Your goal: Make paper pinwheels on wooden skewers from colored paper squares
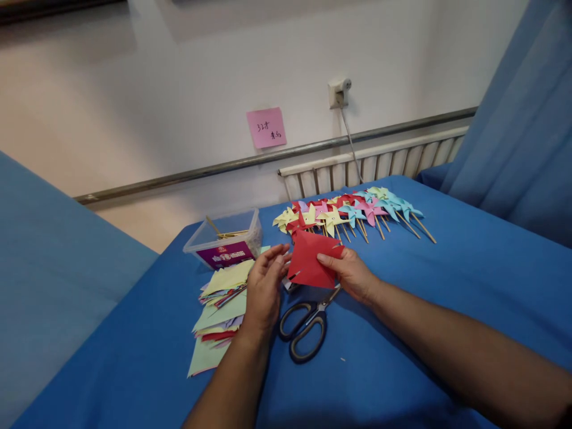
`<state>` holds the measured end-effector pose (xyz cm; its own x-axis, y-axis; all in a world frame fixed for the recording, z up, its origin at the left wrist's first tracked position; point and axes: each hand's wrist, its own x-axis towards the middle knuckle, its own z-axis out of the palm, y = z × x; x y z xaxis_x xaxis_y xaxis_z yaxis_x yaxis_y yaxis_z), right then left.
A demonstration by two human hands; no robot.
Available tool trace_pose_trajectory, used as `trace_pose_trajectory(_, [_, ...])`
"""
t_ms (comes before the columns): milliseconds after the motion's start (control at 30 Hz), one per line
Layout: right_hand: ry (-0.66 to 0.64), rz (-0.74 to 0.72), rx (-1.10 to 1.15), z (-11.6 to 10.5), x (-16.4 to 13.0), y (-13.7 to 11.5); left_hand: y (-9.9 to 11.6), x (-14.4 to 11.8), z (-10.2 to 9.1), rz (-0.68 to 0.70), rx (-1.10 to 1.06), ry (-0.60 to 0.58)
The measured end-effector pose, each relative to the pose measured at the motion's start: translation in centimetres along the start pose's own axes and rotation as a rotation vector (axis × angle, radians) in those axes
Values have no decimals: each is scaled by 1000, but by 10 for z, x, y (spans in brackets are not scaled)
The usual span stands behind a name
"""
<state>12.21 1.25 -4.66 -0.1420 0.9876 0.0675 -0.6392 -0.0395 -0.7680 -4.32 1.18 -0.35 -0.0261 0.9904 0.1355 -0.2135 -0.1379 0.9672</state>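
The red paper (309, 261) is in front of you, above the tabletop (393, 363), with slits showing near two of its corners. Your right hand (353, 274) has it pinched at the right side, thumb on top and the other fingers hidden beneath. Your left hand (264, 286) is loosely curled by the opposite edge with nothing visible in its grip; whether its fingertips touch the paper cannot be told.

Expect the paper to be very light, crisp enough to lie flat, yet easy to crease. The slit corners look the likeliest places to tear, so hold it best on the uncut middle, with a gentle pinch.

The scissors (320, 307) lie just below the paper, handles toward you, so keep your wrists above the handles. Left of your left forearm, the stack of coloured paper (217, 322) stands close, with loose edges your sleeve or arm could catch. Beyond it sits the plastic box (226, 255) with sticks (235, 233) inside. The pinwheels (333, 220) crowd the far side, so reaching forward offers little room. The widest stretch of blue cloth lies to your right, around your right forearm.
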Motion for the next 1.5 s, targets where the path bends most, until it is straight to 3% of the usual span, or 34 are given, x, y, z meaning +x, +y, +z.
trace_pose_trajectory(100, [22,-30,-32,-1,1,3,-3,-4,4,-122,-39,-50])
trace_pose_trajectory(200, [37,-25,-71,-3,2,5,-9,-7,5,-173,62,-93])
trace_pose_trajectory(700, [-34,-3,-233,-1,1,2,-13,0,-4,-22,181,42])
trace_pose_trajectory(833, [-4,-27,-303,-1,2,3,-12,0,-3,-46,88,40])
trace_pose_trajectory(1033, [31,-58,-304,-3,4,5,-9,-9,11,-202,-128,-62])
trace_pose_trajectory(1500, [37,-43,-377,-6,4,5,-13,-6,8,-179,-195,7])
